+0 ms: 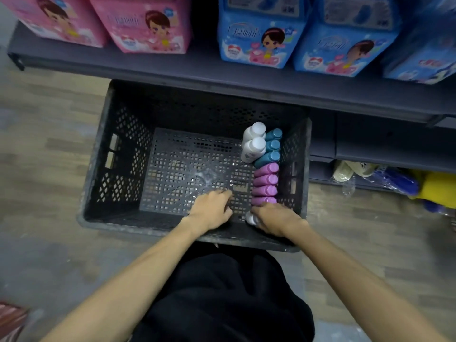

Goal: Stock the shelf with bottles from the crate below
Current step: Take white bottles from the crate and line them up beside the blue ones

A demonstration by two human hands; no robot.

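A dark crate (118, 154) with holes in its walls sits on the floor, just under the front of a gray shelf (172, 67). Inside the crate, along its right wall, bottles stand in a row: four purple bottles (266, 180), three teal bottles (271, 146) behind them, and two white bottles (253, 141) just left of the teal ones. Both hands are inside the crate near its front wall. The right hand (277, 219) grips a white bottle (251, 218) at the front end of the row. The left hand (212, 209) rests loosely on the crate's floor. Pink packs (145, 25) and blue packs (261, 38) stand on the shelf above the crate.
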